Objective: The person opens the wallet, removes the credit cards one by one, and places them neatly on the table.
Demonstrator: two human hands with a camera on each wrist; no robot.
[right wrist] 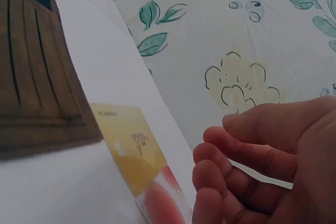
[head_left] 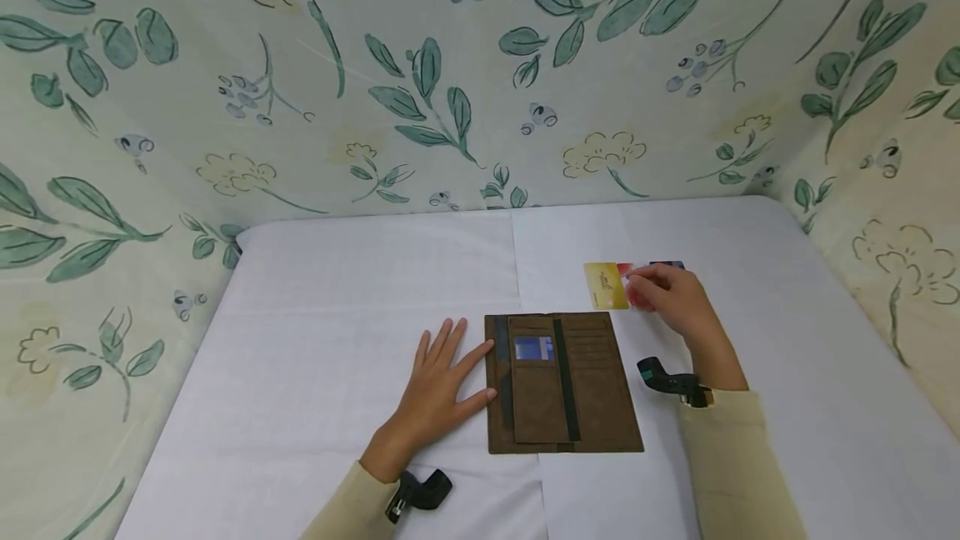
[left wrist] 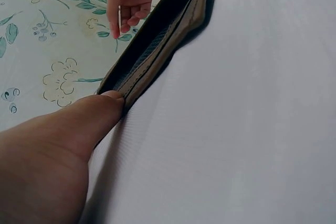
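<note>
A brown long wallet (head_left: 611, 415) lies unfolded on the white cloth, a blue card (head_left: 531, 348) in one of its pockets. My left hand (head_left: 435, 394) has its fingers spread, index finger and thumb touching the wallet's left edge; the left wrist view shows the thumb tip on that edge. Beyond the wallet, my right hand (head_left: 671, 298) pinches a thin card (left wrist: 119, 14), seen edge-on, its face not visible. Below those fingers lie a yellow card (right wrist: 126, 150) and a red and white card (right wrist: 163, 205). A dark blue card (head_left: 667, 263) is mostly hidden behind the right hand.
White cloth (head_left: 360, 273) covers the table. Floral fabric (head_left: 300, 140) hangs behind it and at both sides. Each wrist wears a black camera mount, one at the left (head_left: 423, 492) and one at the right (head_left: 667, 380).
</note>
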